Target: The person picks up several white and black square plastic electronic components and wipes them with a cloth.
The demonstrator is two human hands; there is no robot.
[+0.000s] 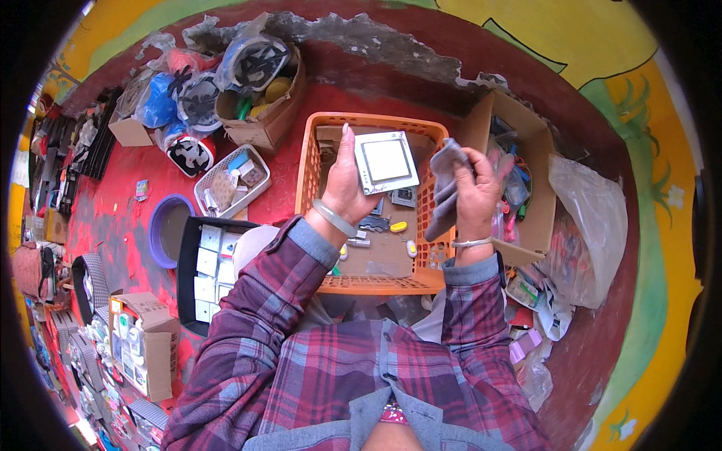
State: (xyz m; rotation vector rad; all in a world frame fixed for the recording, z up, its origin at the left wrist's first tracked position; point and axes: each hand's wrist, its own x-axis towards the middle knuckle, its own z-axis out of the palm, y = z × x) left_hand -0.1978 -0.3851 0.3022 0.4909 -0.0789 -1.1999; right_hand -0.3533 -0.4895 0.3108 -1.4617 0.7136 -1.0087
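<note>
My left hand [347,174] holds a flat, square white box [386,162] with a dark printed frame on its face, tilted up toward me. The thumb lies along its left edge, and the other fingers are hidden beneath it. In my right hand [477,197] a grey cloth [449,188] is pinched and hangs down, just right of the box and apart from it. Both hands are above an orange plastic basket [361,284]. On the cardboard at its bottom lie a yellow oval item [398,226], a yellow-and-white one [411,249] and several small grey pieces.
Left of the basket stand a black bin [186,274] of small white boxes, a purple basin [155,233] and a white tray [263,186] of small packets. Cardboard boxes flank the basket: one with helmets [256,64] at the back left, one with colourful goods [545,135] at right.
</note>
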